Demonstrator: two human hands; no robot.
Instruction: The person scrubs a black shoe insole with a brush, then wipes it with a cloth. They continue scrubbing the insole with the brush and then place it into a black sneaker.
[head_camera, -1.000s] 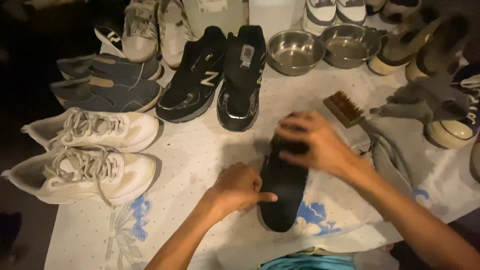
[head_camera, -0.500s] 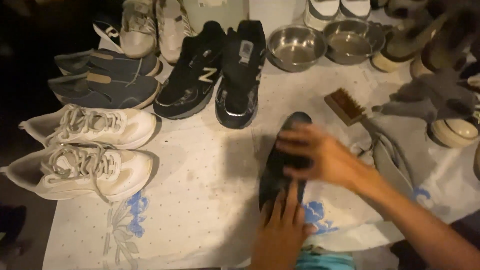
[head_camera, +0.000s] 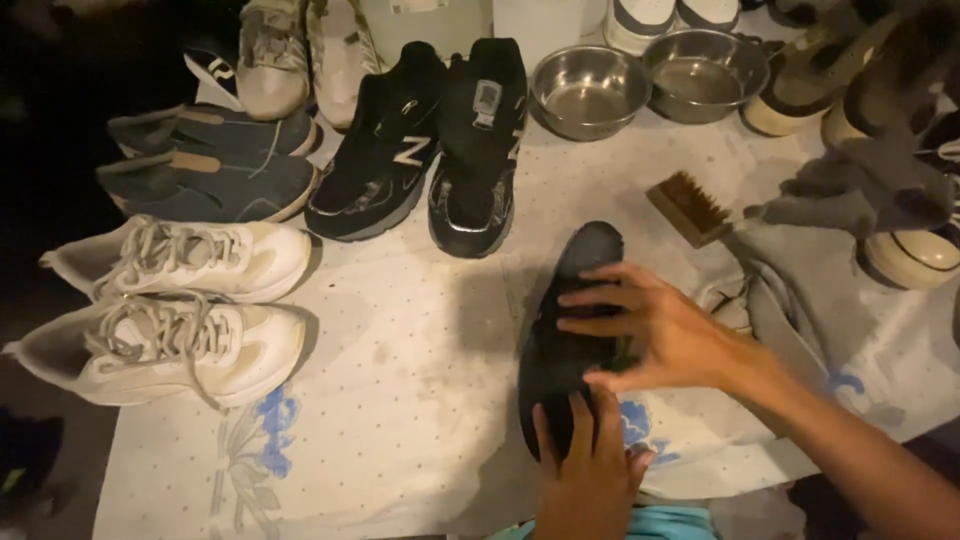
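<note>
A black shoe insole (head_camera: 572, 300) lies lengthwise on a white dotted cloth (head_camera: 400, 400). My right hand (head_camera: 655, 330) rests flat across its middle, fingers spread and pointing left. At the insole's near end my left hand (head_camera: 590, 465) presses on it with fingers pointing away from me. Neither hand grips anything else. A wooden brush (head_camera: 688, 207) lies bristles-up just beyond my right hand.
A pair of black sneakers (head_camera: 430, 145), a pair of cream sneakers (head_camera: 170, 300) and a pair of blue-grey shoes (head_camera: 205, 165) line the left and back. Two steel bowls (head_camera: 640, 85) stand at the back. Grey rags (head_camera: 860, 190) and more shoes crowd the right.
My left hand slid from the insole's left side down to its near end. My right hand moved from the insole's far tip to its middle.
</note>
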